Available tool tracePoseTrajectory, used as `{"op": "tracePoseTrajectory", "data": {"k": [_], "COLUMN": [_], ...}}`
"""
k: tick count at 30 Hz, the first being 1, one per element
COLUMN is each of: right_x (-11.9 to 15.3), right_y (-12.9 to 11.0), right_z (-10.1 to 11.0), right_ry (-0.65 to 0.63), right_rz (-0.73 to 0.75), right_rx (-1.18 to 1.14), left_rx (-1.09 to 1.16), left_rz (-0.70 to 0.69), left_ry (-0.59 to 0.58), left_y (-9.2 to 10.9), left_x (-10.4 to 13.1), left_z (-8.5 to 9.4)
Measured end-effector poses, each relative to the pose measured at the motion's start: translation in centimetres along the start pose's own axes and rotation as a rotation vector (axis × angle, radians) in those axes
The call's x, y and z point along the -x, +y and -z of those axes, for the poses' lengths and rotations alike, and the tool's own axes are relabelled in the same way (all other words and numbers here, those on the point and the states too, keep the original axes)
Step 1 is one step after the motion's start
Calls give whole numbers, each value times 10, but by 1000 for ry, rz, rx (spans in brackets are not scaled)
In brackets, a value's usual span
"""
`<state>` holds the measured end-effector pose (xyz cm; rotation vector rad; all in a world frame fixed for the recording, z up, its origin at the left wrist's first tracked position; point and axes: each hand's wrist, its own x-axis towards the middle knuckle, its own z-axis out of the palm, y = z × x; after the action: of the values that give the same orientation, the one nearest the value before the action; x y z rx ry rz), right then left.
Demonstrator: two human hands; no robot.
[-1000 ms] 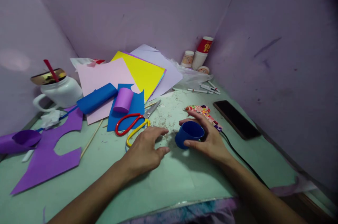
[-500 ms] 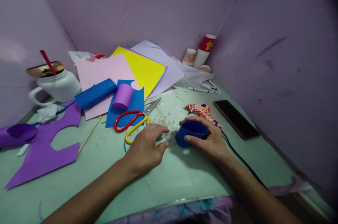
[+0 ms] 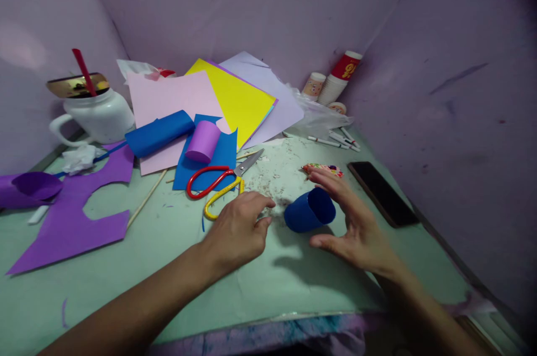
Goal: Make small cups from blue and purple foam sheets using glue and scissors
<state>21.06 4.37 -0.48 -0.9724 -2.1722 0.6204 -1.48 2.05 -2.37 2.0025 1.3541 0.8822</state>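
A short blue paper tube (image 3: 304, 214) is tilted on the table, its open end facing right. My right hand (image 3: 356, 221) is just right of it, thumb and fingers spread apart, apparently not gripping it. On the tube's left, my left hand (image 3: 243, 221) hovers with fingers loosely bent and apart, holding nothing. Beyond my left hand lie scissors (image 3: 222, 185) with red and yellow handles. Partly behind my right hand's fingers shows a flower-patterned glue gun (image 3: 325, 169).
A black phone (image 3: 382, 193) lies at right. Purple paper (image 3: 79, 227), a lilac tube (image 3: 203, 141), a blue roll (image 3: 159, 133) and a yellow sheet (image 3: 235, 98) cover the left and back. A white mug (image 3: 98, 116), paper cups (image 3: 334, 87) and markers (image 3: 329, 142) stand or lie farther back.
My right hand has let go of the blue paper tube and opened to its right. The tube has tipped, its opening turning from upward to rightward. My left hand stays nearly in place.
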Motion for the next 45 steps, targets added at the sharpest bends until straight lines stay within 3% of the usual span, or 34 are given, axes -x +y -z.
{"op": "tracePoseTrajectory", "data": {"k": [4,9,16,24,33,36,40,43,45], "right_x": [-9,-21,-29,-26,-26,-27,-21,-12,-8], "right_y": [-11,-17,-21,-19,-16,-19,-30,-41,-46], "right_z": [-3,-11,-11,-17,-14,-7,-4,-11,-18], "right_ry": [-30,-8,-185,-178,-130,19,343,320,205], "right_rz": [114,55,-20,13,17,55,211,383,375], "right_rx": [230,336,430,571,517,330,144,181,153], "left_rx": [10,10,-4,-15,12,188,766,1177,1330], "left_rz": [-4,-1,-6,16,21,118,458,628,679], "left_ry": [31,54,41,48,81,129,175,135,39], "left_y": [1,2,0,1,1,4,10,15,17], "left_x": [0,0,1,1,2,2,-5,-10,-11], "left_z": [0,-1,-4,-6,-5,-3,1,6,9]}}
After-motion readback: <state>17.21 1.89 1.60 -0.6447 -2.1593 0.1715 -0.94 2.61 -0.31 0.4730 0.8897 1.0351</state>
